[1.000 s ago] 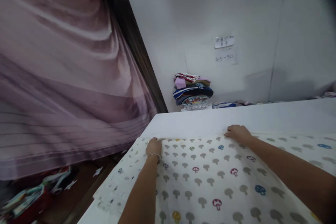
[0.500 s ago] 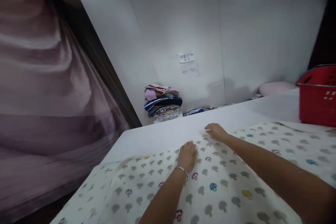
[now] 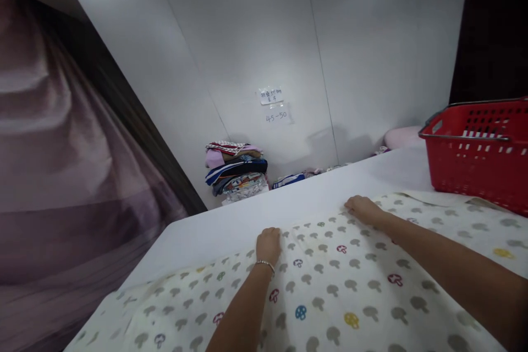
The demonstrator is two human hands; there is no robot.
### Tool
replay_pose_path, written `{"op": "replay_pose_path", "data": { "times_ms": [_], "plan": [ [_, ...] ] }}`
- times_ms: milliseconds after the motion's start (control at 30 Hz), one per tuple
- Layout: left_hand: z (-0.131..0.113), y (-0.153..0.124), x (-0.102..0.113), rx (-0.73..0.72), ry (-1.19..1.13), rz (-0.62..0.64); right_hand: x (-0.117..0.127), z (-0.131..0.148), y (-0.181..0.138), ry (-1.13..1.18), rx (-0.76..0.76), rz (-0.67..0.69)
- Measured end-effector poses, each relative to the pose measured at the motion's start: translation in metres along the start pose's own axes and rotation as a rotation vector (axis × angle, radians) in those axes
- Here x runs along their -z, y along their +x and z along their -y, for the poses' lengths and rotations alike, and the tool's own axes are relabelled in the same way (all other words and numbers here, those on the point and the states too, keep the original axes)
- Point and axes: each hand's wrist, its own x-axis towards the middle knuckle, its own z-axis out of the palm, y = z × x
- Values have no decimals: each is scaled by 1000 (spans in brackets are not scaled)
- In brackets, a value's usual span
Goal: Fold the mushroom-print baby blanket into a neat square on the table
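Observation:
A white cloth printed with grey and coloured mushrooms (image 3: 334,289) lies spread over the white table, with a few soft wrinkles. At its far edge, left of the middle, my left hand (image 3: 269,246) has its fingers curled closed on the fabric; a bracelet sits on that wrist. Farther right along the same edge, my right hand (image 3: 364,211) pinches the cloth, its fingertips partly hidden. Between the two hands the edge runs fairly straight.
A red plastic basket (image 3: 474,162) stands on the table (image 3: 231,231) at the right. Folded fabrics (image 3: 237,168) are piled beyond the far edge, by a white wall with paper labels (image 3: 274,103). A mauve curtain (image 3: 74,176) hangs at left.
My hands have moved apart along the far edge, the right one going right, and their fingers have closed on the cloth. The view has turned right, showing more of the basket.

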Motion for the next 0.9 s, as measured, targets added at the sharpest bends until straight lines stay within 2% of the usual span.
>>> {"op": "replay_pose_path", "data": {
  "times_ms": [167, 333, 500, 700, 900],
  "plan": [
    [3, 9, -5, 24, 6, 2, 3, 1, 2, 35, 77, -26],
    [4, 10, -9, 50, -29, -4, 3, 11, 2, 109, 133, 18],
    [5, 13, -9, 79, -75, -16, 4, 21, 9, 138, 37, 8],
    [2, 16, -10, 147, -114, -28, 13, 27, 22, 142, -174, -96],
    [0, 21, -8, 239, -123, 5, 2, 39, 29, 97, -295, -96]
  ]
}}
